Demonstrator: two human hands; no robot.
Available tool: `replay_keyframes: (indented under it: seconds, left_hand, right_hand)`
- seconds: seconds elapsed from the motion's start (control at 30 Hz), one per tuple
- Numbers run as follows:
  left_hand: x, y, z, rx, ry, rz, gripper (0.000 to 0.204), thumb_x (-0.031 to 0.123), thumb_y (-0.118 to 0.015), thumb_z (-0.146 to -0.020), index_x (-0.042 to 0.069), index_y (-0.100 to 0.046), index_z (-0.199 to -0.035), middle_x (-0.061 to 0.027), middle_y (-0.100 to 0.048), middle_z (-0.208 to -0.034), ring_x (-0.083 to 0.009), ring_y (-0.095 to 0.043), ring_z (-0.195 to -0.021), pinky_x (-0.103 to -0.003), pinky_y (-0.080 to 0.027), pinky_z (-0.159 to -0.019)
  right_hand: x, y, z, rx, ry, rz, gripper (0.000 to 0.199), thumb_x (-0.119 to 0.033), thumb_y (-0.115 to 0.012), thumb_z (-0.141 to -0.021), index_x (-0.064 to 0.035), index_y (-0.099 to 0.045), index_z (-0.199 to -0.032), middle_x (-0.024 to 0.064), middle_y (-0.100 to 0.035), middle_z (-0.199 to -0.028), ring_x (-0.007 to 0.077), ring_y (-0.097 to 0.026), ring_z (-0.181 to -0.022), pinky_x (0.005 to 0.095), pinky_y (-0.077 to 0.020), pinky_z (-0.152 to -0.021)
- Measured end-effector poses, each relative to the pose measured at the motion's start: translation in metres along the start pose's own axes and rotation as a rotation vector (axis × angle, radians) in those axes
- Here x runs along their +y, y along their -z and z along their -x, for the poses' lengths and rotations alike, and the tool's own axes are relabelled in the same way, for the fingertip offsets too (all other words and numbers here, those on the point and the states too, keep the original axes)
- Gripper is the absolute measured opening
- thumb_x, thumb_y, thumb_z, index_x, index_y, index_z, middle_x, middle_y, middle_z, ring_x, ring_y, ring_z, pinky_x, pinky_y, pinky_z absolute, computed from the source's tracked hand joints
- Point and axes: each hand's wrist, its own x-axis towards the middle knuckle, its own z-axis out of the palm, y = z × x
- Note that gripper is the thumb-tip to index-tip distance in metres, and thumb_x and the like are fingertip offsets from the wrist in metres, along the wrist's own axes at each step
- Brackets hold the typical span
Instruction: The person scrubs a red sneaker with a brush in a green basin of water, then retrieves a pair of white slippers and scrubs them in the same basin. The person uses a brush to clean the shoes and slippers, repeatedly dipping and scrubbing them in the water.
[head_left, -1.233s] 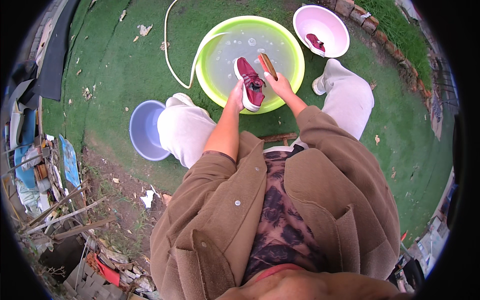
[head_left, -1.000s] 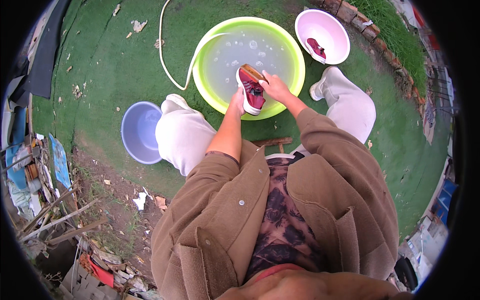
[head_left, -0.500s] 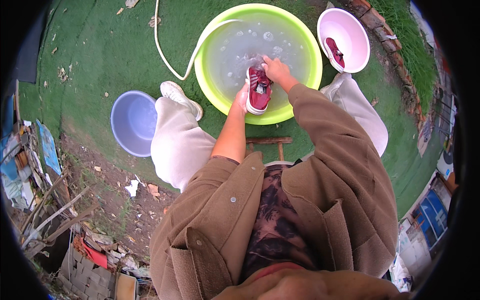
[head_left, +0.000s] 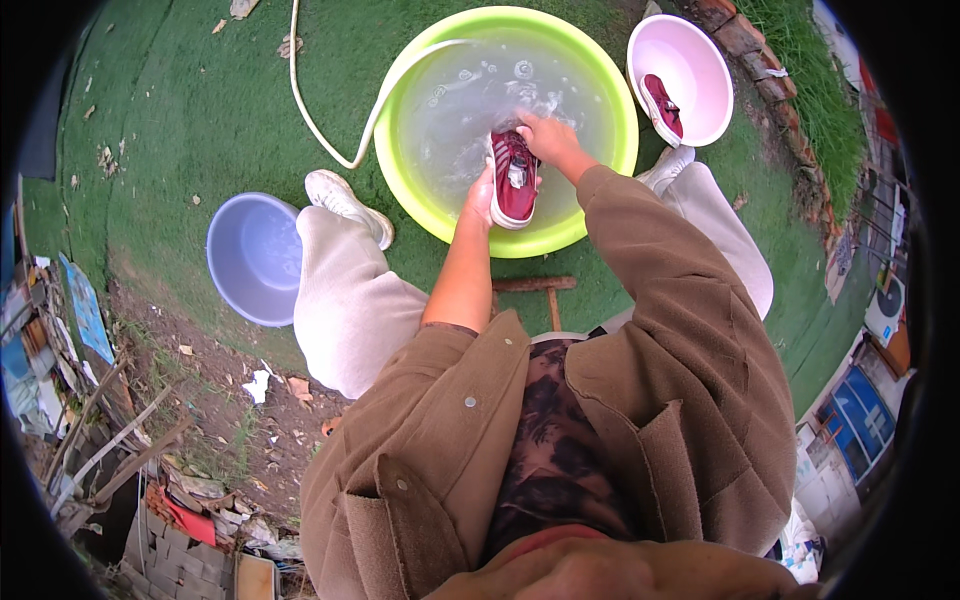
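A dark red sneaker (head_left: 516,200) with a white sole and pale side stripes is held low over a wide lime-green tub (head_left: 500,242). My left hand (head_left: 481,192) grips it from the left side, the palm along the sole and fingertips showing at its right edge. At the sneaker's far end, my right hand (head_left: 548,138) is closed with its fingers bent down against it. Those fingertips are partly hidden by the shoe and the stirred water. Cloudy water (head_left: 440,120) with bubbles fills the tub.
A pink basin (head_left: 705,85) at the right holds another red sneaker (head_left: 662,105) leaning on its wall. At the left stands a blue basin (head_left: 235,255). A pale hose (head_left: 330,150) runs over the tub's rim. A small wooden stool (head_left: 535,284) stands near the tub.
The view has shifted slightly. Both hands stay on the sneaker, at its far end and left side. Around the right fingers, the ripples and bubbles have changed shape.
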Motion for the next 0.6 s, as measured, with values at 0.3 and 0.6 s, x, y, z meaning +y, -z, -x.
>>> replay_keyframes:
  seconds: [0.3, 0.6]
  left_hand:
    - [0.019, 0.016, -0.006, 0.155, -0.132, 0.199, 0.053, 0.044, -0.028, -0.103, 0.004, -0.047, -0.132, -0.0185, -0.06, -0.123, -0.0341, -0.062, -0.107, -0.049, -0.052, -0.093]
    - [0.016, -0.014, 0.015, 0.036, -0.111, -0.018, 0.075, 0.067, -0.035, -0.092, 0.006, -0.046, -0.134, -0.019, -0.062, -0.117, -0.0377, -0.064, -0.102, -0.052, -0.056, -0.084]
  right_hand:
    - [0.006, -0.01, 0.073, -0.129, 0.345, -0.297, 0.049, -0.04, -0.046, -0.096, -0.0302, -0.042, -0.144, 0.0188, -0.063, -0.112, 0.0391, -0.061, -0.102, 0.0475, -0.0482, -0.087]
    - [-0.015, 0.014, -0.016, 0.177, 0.046, -0.045, 0.046, -0.043, -0.048, -0.095, -0.0338, -0.046, -0.139, 0.0177, -0.063, -0.099, 0.0357, -0.063, -0.093, 0.0487, -0.0494, -0.082]
